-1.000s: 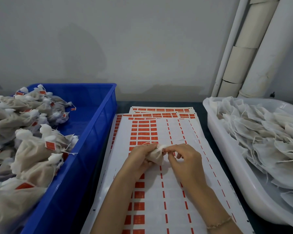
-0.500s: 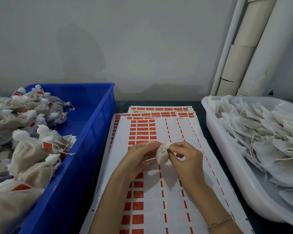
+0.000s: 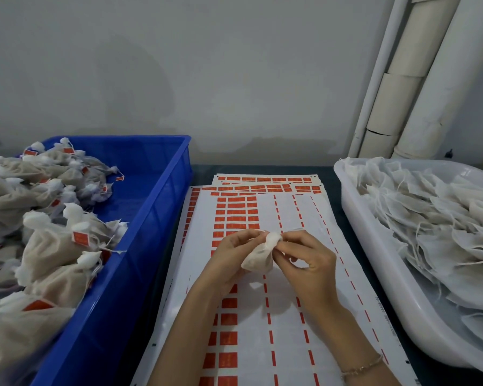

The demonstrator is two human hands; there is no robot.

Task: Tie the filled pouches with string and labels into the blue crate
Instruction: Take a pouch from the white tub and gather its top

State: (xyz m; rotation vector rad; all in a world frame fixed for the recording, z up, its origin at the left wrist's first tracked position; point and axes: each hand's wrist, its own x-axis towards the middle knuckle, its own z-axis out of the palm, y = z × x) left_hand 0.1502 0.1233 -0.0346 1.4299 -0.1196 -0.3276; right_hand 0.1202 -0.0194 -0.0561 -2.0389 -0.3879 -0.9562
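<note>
**A:** How far along is it?

**B:** Well on, I'd judge, but not done. The crate, left of the left hand, holds a heap of tied pouches with red labels. The tub, right of the right hand, is full of loose pouches, so plenty seems left.

**A:** And the 1 being worked?

**B:** The pouch sits between the 2 hands, above the label sheets on the desk. The left fingers curl round its body. The right thumb and forefinger pinch the gathered neck, with the other fingers loosely bent. I see no label on it and can't make out the string.

**A:** Which way does it point?

**B:** The neck points up and away from the person, leaning slightly toward the right hand. The full end hangs low by the left palm. The long axis follows that slant, near upright.
</note>
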